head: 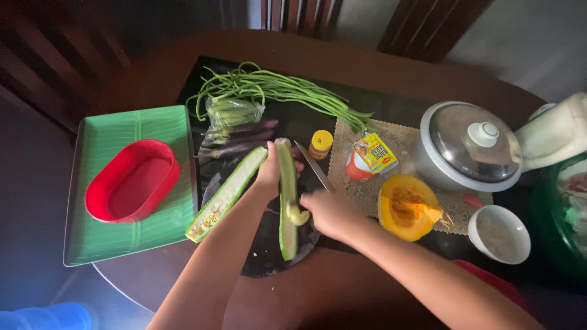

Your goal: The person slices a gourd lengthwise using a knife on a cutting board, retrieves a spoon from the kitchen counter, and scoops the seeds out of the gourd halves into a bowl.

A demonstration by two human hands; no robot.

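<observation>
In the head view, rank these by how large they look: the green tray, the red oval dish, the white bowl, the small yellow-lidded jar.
1. green tray
2. red oval dish
3. white bowl
4. yellow-lidded jar

All sit on one table, so the order seems safe.

Halved green gourd (287,195); knife (313,165) upright.

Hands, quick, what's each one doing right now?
Left hand: closed on the gourd half.
Right hand: closed on the knife.
</observation>
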